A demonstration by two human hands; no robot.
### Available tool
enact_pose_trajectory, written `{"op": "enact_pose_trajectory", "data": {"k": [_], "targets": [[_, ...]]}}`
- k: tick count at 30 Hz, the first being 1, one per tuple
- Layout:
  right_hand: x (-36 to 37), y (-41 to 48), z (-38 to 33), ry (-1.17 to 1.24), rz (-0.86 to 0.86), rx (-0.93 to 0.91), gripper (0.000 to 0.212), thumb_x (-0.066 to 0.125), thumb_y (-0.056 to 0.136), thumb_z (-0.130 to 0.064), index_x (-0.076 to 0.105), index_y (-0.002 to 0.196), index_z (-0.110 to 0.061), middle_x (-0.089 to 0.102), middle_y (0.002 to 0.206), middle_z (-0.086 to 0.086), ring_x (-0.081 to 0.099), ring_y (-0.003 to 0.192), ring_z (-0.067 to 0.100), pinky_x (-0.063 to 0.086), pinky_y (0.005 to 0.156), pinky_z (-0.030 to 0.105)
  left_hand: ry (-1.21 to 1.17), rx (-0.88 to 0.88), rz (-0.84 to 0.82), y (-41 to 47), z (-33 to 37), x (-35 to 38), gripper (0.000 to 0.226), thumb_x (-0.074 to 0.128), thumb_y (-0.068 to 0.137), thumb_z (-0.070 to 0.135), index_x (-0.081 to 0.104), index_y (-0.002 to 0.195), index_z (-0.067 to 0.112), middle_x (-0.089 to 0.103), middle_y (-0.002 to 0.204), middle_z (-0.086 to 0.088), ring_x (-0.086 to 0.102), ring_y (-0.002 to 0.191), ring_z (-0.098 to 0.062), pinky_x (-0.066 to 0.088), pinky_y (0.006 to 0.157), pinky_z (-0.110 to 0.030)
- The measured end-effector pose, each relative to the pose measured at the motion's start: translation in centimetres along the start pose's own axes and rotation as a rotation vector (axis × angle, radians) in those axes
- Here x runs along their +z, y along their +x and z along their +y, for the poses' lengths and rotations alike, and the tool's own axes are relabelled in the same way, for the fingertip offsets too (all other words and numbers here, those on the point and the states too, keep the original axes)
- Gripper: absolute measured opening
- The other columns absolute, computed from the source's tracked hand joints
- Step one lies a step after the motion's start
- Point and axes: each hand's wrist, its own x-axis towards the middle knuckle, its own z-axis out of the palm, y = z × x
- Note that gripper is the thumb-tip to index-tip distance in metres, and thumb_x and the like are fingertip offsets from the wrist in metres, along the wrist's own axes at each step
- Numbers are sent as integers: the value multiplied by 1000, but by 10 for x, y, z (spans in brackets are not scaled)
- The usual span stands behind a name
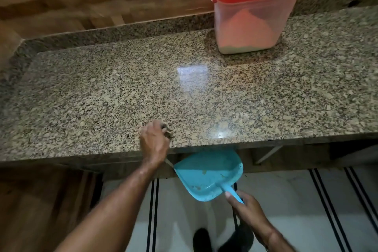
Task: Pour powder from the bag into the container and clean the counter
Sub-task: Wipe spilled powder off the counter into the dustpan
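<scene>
Speckled granite tabletop [143,80] carries the lidded container [248,16] near its far right edge, while the left hand [155,141], fingers curled, sweeps its near edge toward the dustpan [206,174] gripped by the right hand [245,208], where a gap could spill crumbs.

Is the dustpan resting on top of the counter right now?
No, the right hand holds the blue dustpan by its handle below the counter edge.

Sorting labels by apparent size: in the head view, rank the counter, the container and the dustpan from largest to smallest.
1. counter, far the largest.
2. container and dustpan look about alike; the dustpan is nearer the camera and partly hidden under the counter edge, so no ranking between them.
</scene>
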Motion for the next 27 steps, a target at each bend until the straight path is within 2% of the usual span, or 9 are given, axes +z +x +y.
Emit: {"op": "enact_pose_trajectory", "data": {"k": [5,8,10,11,14,16,19,23,27], "targets": [[13,-7,5,-12,21,-18,38,68,94,-49,54,71,-22,47,57,-13,46,53,5,35,51,18,-92,107,-74,-34,62,25,11,62,100,27,55,107,24,56,95,8,54,85,-13,48,68,-26],[17,-11,7,-22,15,15,35,68,95,-48,60,75,-20,53,62,-10,52,57,6,40,53,19,-204,169,-125,-47,106,41,8,56,102,31,54,107,26,55,99,9,54,90,-13,50,72,-26],[19,-15,7,-24,7,28,34,67,95,-49,62,77,-20,56,66,-7,55,61,8,42,54,21,-272,212,-167,-47,117,41,13,48,99,36,55,104,26,57,96,10,57,89,-13,55,76,-30],[18,-16,7,-19,10,26,34,67,95,-48,63,78,-19,56,67,-6,54,62,9,42,54,21,-304,219,-149,-40,112,37,18,47,95,39,58,101,26,61,92,12,61,84,-11,58,72,-31],[12,-19,9,16,28,10,38,66,95,-49,65,84,-14,55,68,-6,53,62,7,43,57,23,-202,94,-24,-13,54,12,9,60,92,36,62,96,28,63,89,12,61,78,-2,50,56,-19],[11,-19,9,20,38,-4,37,65,95,-51,61,79,-17,54,67,-7,52,61,7,43,58,25,-7,-80,73,-3,-4,-9,15,70,91,31,59,98,24,58,100,8,52,87,-8,45,68,-20],[16,-18,9,40,39,-27,38,65,93,-54,56,75,-22,52,66,-7,49,60,8,40,59,30,60,-250,9,-2,-48,-17,22,69,92,19,56,110,15,60,111,-10,48,100,-25,49,90,-44],[20,-14,10,58,33,-23,50,65,93,-54,56,83,-6,50,68,-4,47,60,9,39,59,31,-26,-169,-52,-27,28,9,15,62,97,24,60,110,18,59,108,-1,52,94,-16,47,82,-31],[19,-15,10,70,45,-20,41,65,94,-53,57,79,-15,51,64,-4,48,57,10,39,55,29,-210,67,-179,-62,121,48,10,64,96,35,57,100,29,53,102,13,47,94,-9,40,85,-27]]}}
